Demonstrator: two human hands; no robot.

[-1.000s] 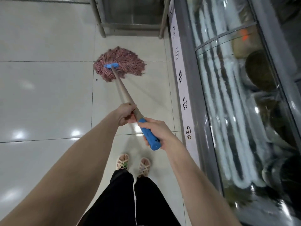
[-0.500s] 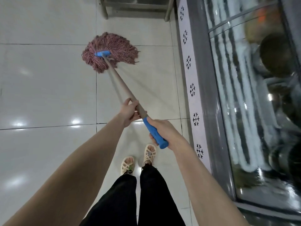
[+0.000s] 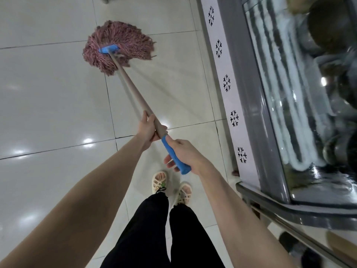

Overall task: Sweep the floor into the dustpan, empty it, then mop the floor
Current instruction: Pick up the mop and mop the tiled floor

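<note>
Evidently mopping is in hand: left hand [image 3: 147,128] clasps the tan wooden shaft of the pink string mop [image 3: 134,89], right hand [image 3: 183,153] wraps its blue end. Its head rests on glossy white tiles [image 3: 48,97], well ahead of the grip. The next move likely calls for a drag back.

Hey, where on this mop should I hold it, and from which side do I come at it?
Take it by the pole's raised near end, from above: right hand on the blue grip, left hand just ahead on the bare wooden shaft. The pole slants up from the mop head lying on the floor.
</note>
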